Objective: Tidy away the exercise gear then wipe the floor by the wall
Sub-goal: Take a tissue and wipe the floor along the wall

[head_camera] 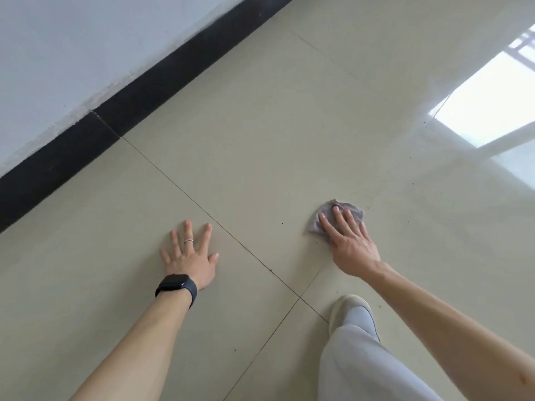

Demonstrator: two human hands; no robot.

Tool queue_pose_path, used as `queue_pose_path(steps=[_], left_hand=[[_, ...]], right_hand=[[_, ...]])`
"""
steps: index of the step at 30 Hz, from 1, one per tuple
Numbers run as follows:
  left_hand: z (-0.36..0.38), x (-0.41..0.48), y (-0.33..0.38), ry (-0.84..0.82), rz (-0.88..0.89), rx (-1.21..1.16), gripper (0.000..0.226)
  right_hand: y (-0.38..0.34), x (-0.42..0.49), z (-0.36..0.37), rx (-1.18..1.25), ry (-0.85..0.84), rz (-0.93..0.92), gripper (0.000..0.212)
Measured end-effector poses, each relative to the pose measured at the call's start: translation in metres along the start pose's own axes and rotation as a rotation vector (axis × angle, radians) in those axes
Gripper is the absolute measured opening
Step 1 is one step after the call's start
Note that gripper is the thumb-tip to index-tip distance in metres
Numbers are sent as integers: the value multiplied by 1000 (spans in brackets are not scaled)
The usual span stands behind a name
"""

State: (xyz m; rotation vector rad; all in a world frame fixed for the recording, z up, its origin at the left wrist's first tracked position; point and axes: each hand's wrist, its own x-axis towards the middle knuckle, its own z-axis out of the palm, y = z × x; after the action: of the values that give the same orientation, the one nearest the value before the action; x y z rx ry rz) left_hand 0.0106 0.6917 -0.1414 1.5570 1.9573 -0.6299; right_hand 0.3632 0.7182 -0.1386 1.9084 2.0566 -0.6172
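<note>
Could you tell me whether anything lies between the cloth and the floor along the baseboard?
Nothing visible does. Bare floor tiles run from the gray cloth under the right hand up to the black baseboard. The left hand rests flat on the tiles off to the left, clear of that path.

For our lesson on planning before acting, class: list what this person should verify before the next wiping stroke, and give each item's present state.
1. Cloth contact: the right hand presses with straight fingers on the grey cloth, which lies on the floor: ok.
2. Support: the left hand lies flat on the floor, apart from the cloth: ok.
3. Dirt: dark specks lie between the hands, unwiped: not ok.
4. Strip along the black skirting board wiped: cannot tell.
5. Exercise gear put away: cannot tell, none is in view.
6. The shoe is apart from the cloth: ok.
</note>
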Motion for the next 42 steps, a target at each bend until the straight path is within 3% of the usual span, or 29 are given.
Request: queue_pose_path(steps=[2, 7, 10, 13, 17, 19, 22, 27, 30, 32, 36, 38, 42], left_hand=[[-8, 0, 2, -17, -13, 17, 69], [-19, 2, 14, -13, -29, 47, 73], [-24, 8, 20, 60, -28, 34, 70], [-33, 13, 32, 94, 49, -21, 71], [-48, 20, 60, 99, 137, -34, 74], [-54, 26, 79, 97, 157, -36, 74], [-58, 38, 107, 93, 205, -14, 72], [-54, 60, 137, 109, 219, 3, 65], [-51, 64, 142, 109, 187, -7, 64], [-50, 64, 144, 98, 170, -12, 65], [-52, 66, 147, 31, 136, 22, 69], [-51, 67, 148, 23, 129, 57, 69], [-48, 67, 146, 42, 130, 67, 68]], right_hand=[[-19, -16, 15, 57, -6, -47, 88], [-87, -63, 71, -67, -86, -647, 79], [-77, -20, 54, -118, -80, -768, 80], [-38, 47, 15, -95, 67, -510, 79], [26, 125, -45, 58, 63, -34, 75], [36, 140, -59, 112, 67, 100, 74], [20, 130, -50, 136, 69, 72, 74], [6, 54, 7, 11, 53, -383, 75], [29, 55, 5, -46, 43, -585, 74], [57, 84, -11, -58, 102, -517, 73], [122, 153, -59, 74, 145, -32, 63], [139, 172, -76, 169, 131, 127, 55], [107, 168, -66, 227, 168, 192, 66]])
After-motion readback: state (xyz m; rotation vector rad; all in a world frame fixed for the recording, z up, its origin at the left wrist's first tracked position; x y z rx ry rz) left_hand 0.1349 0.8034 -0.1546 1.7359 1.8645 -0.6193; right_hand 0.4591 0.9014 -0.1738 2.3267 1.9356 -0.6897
